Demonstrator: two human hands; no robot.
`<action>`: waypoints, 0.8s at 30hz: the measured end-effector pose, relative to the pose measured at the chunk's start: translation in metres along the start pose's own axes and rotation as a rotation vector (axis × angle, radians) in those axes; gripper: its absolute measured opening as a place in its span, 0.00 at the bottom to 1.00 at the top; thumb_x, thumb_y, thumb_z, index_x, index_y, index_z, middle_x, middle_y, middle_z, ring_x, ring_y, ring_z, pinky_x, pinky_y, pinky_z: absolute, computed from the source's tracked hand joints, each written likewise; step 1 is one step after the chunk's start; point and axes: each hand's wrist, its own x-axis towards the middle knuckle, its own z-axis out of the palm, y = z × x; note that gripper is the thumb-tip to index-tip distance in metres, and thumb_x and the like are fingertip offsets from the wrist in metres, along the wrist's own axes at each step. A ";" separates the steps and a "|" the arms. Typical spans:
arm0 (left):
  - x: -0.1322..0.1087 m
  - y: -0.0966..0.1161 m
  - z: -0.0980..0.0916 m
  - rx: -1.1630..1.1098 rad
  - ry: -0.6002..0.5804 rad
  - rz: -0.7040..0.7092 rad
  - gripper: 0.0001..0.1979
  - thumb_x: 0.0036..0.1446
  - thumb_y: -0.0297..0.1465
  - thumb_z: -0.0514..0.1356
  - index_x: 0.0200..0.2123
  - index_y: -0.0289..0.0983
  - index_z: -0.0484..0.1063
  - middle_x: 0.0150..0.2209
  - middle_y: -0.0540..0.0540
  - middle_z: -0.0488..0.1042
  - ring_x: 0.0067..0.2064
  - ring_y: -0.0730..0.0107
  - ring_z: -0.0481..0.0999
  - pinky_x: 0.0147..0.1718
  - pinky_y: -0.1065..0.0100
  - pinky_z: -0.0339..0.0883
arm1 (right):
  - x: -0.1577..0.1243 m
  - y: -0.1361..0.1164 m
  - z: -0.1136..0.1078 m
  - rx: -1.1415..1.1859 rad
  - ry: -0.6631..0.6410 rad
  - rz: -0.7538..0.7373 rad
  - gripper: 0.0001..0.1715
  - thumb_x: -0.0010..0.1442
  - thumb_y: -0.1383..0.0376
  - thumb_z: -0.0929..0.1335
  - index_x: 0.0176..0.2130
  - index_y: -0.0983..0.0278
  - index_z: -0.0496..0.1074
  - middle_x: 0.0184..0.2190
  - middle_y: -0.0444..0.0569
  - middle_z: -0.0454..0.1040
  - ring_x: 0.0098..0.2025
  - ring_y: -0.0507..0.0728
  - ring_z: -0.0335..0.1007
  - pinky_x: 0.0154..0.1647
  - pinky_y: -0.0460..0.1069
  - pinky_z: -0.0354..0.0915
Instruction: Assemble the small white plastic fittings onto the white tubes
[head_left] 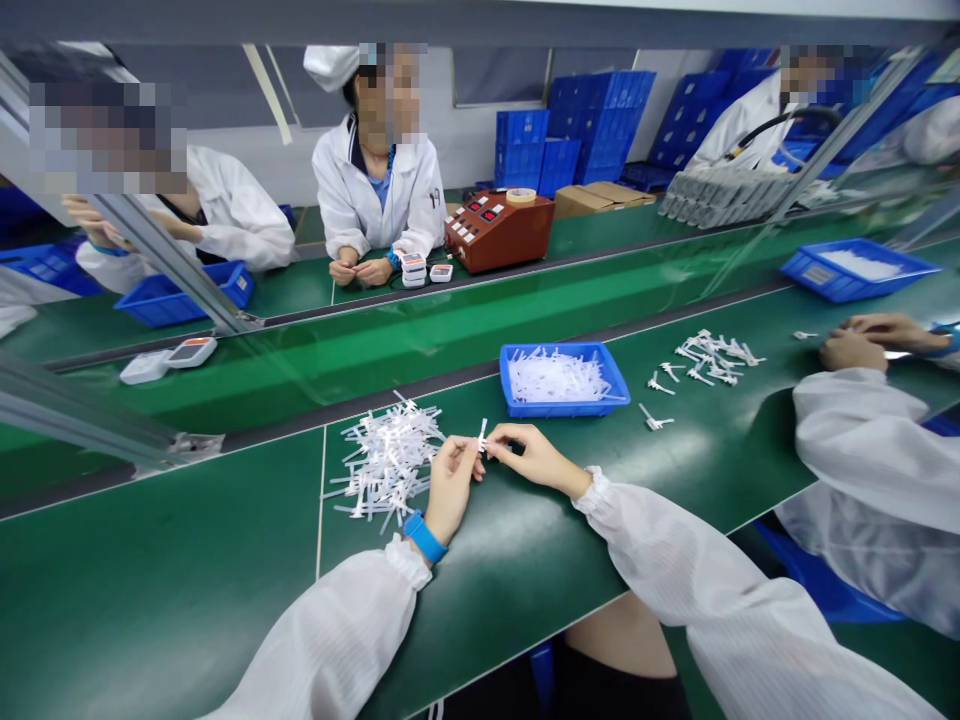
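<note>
As I look on from afar through the head camera, a left hand (450, 482) and a right hand (534, 456) meet above a green desk (187, 590), each grip pinched narrow on one small white piece (482, 434) held up between the fingertips. Just beyond them, a shallow blue bin (566, 409) stands on the desk, filled with a loose heap of thin white strips (555, 376). Beside the left hand I see a dense pile of white pieces (390, 455) spread directly on the desk. To the right, a looser scatter of white parts (712, 357) lies near a co-worker's hands (855, 343), beyond which a second blue tray (834, 281) carries white contents (862, 262) too blurred for me to tell apart. Across the green strip (360, 345), another blue container (150, 308) sits before a white-coated worker, its contents hidden from me.
</note>
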 end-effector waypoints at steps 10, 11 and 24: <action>-0.001 0.003 0.001 0.025 0.004 -0.004 0.13 0.56 0.40 0.60 0.32 0.35 0.70 0.21 0.52 0.67 0.23 0.76 0.66 0.24 0.74 0.61 | 0.000 0.002 0.001 0.058 -0.009 0.050 0.16 0.63 0.58 0.65 0.34 0.67 0.74 0.29 0.48 0.75 0.31 0.53 0.68 0.32 0.46 0.62; -0.001 0.003 0.001 0.028 0.001 -0.005 0.13 0.56 0.40 0.60 0.32 0.35 0.70 0.21 0.53 0.67 0.23 0.76 0.66 0.24 0.74 0.61 | 0.000 0.002 0.001 0.064 -0.010 0.054 0.15 0.63 0.58 0.65 0.34 0.67 0.74 0.29 0.48 0.75 0.30 0.52 0.68 0.32 0.46 0.62; -0.001 0.006 0.003 0.041 -0.003 0.002 0.13 0.57 0.40 0.60 0.32 0.35 0.69 0.20 0.53 0.66 0.23 0.76 0.66 0.24 0.74 0.61 | 0.000 0.006 0.002 0.082 -0.005 0.058 0.14 0.62 0.59 0.66 0.34 0.67 0.73 0.29 0.48 0.74 0.30 0.52 0.67 0.32 0.47 0.62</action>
